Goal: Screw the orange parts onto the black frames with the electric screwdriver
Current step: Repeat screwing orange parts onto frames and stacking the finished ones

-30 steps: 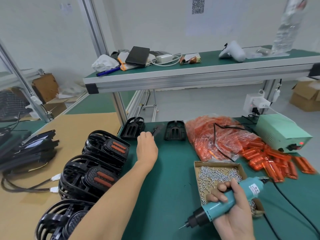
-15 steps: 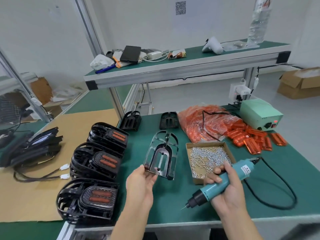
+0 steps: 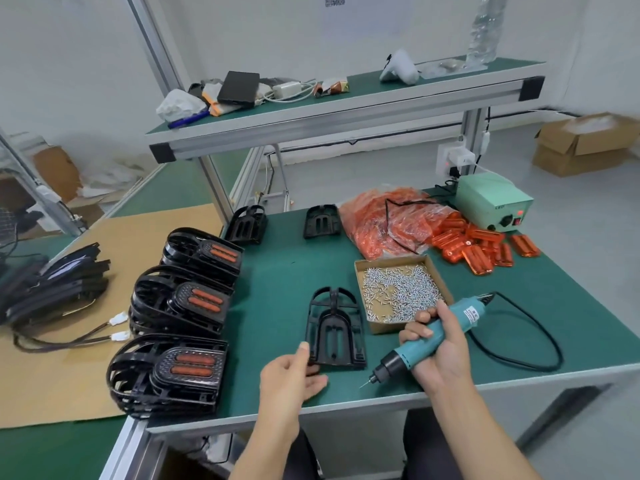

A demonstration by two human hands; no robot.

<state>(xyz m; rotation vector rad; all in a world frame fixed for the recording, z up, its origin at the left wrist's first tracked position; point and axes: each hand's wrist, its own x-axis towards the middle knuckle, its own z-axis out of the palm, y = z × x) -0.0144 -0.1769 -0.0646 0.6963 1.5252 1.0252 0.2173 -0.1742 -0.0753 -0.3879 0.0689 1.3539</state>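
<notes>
Done: three stacks of finished frames at the table's left, orange inserts fitted
In hand: bare black frame flat near the front edge — left hand pinches its near corner
Right hand: fingers wrapped round the electric screwdriver
Left: loose orange parts — none on this frame yet

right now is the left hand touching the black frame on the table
Touching: the head view shows the left hand with its thumb on the black frame, at its near left corner.
</notes>
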